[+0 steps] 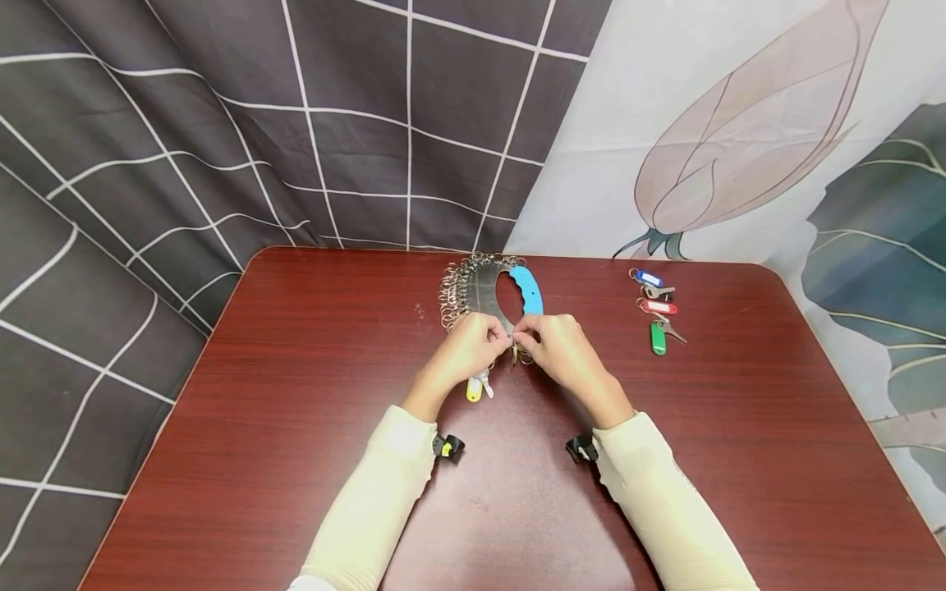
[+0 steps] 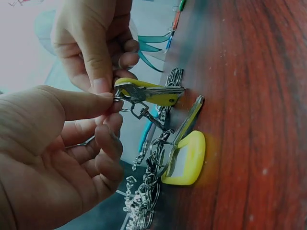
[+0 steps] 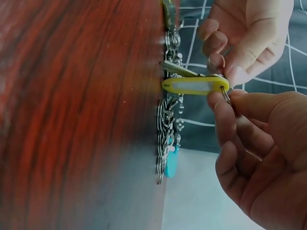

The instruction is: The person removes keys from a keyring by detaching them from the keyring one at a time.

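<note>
Both hands meet over the near end of a curved metal key holder (image 1: 484,287) with a blue grip (image 1: 529,291) and many small rings along its outer edge. My left hand (image 1: 473,345) and right hand (image 1: 559,349) pinch, fingertip to fingertip, a small split ring (image 3: 226,96). From that ring hang a yellow key tag (image 3: 194,86) and a key (image 2: 158,91). Below the left hand, a second yellow key tag (image 2: 187,160) with its key (image 2: 189,120) lies at the holder's rings. Fingertips partly cover the held ring.
To the right on the red-brown table (image 1: 332,369) lie a blue key tag (image 1: 649,278), a red key tag (image 1: 659,307) and a green key tag (image 1: 658,338), with keys beside them. Behind the table hangs a grid-patterned curtain (image 1: 355,156).
</note>
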A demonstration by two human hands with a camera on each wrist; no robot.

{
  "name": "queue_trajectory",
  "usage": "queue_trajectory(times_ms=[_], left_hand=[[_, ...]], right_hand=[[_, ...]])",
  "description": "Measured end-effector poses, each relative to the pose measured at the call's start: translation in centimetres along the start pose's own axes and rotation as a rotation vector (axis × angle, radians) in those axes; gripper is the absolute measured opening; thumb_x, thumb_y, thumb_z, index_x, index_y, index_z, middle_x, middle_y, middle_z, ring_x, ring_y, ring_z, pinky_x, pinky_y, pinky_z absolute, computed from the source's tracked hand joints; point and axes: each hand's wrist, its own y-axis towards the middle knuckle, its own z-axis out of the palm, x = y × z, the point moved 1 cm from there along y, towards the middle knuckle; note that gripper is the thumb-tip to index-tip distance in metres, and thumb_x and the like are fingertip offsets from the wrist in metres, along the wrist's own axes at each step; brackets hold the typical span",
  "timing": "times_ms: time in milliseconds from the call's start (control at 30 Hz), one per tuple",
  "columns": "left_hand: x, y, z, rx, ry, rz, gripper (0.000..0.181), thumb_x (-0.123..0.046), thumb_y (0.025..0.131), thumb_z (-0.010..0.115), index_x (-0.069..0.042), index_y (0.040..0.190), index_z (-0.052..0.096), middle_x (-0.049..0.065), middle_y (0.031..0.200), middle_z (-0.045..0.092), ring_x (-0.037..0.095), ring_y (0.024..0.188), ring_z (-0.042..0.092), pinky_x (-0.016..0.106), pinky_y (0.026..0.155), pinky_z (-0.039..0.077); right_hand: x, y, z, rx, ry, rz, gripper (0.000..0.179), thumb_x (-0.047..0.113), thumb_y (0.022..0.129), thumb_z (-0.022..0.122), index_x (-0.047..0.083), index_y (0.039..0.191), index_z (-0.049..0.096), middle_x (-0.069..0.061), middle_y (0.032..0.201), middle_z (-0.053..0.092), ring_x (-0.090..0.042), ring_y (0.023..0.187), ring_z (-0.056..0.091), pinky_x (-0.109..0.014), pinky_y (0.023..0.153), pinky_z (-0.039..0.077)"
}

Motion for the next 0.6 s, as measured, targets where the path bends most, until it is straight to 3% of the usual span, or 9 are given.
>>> queue_trajectory(times_ms=[167,400,600], left_hand=[[-0.03,-0.10,0.11,-0.005,0.031,0.035,0.019,-0.006,0.091,0.067,-0.012,0.072,0.065,-0.005,0.066,0.055,0.009,0.066,0.051,0.021,0.065,0.042],[0.21,-0.16,0.04,0.022,0.035,0.135,0.014,-0.007,0.089,0.072,-0.010,0.076,0.072,-0.001,0.075,0.063,0.010,0.071,0.057,0.021,0.069,0.047],[0.31,-0.08,0.22,0.035,-0.011,0.051,0.022,-0.016,0.093,0.073,-0.011,0.073,0.072,-0.006,0.066,0.061,0.005,0.061,0.053,0.020,0.064,0.045]], right_hand=[[0.06,-0.11,0.06,-0.030,-0.048,-0.005,0.008,0.014,0.096,0.072,0.012,0.090,0.078,0.000,0.075,0.072,-0.019,0.064,0.060,-0.038,0.065,0.053],[-0.26,-0.20,0.11,-0.062,-0.073,0.017,0.010,0.012,0.095,0.071,0.010,0.089,0.078,-0.003,0.076,0.075,-0.022,0.064,0.063,-0.040,0.064,0.054],[-0.24,-0.11,0.12,-0.049,-0.024,-0.003,0.009,0.011,0.095,0.072,0.009,0.090,0.078,-0.003,0.074,0.073,-0.017,0.060,0.055,-0.035,0.061,0.050]])
